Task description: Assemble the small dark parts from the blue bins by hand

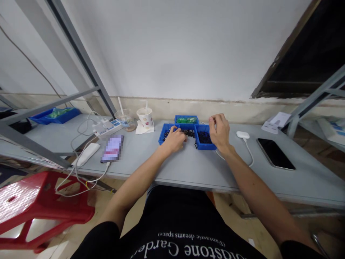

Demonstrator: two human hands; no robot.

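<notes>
My left hand [175, 140] is over the left blue bin [161, 138] and the middle blue bin [185, 126], its fingers bent and spread. Small dark parts [190, 133] lie in the bins beside its fingertips. At the right edge of the right blue bin [206, 146], my right hand [220, 131] is raised with its fingers curled in toward the thumb. Whatever it may hold is hidden. Black small pieces [204, 137] fill that bin. Behind stands another blue bin [186, 117] with green packets [187, 121].
To the left are a paper cup [145, 120], a plastic cup [125, 122], a phone [112, 148] on a cable and a power strip [107, 127]. To the right lie a white earphone case [243, 135] and a black phone [275, 153]. A red stool [40, 201] stands lower left.
</notes>
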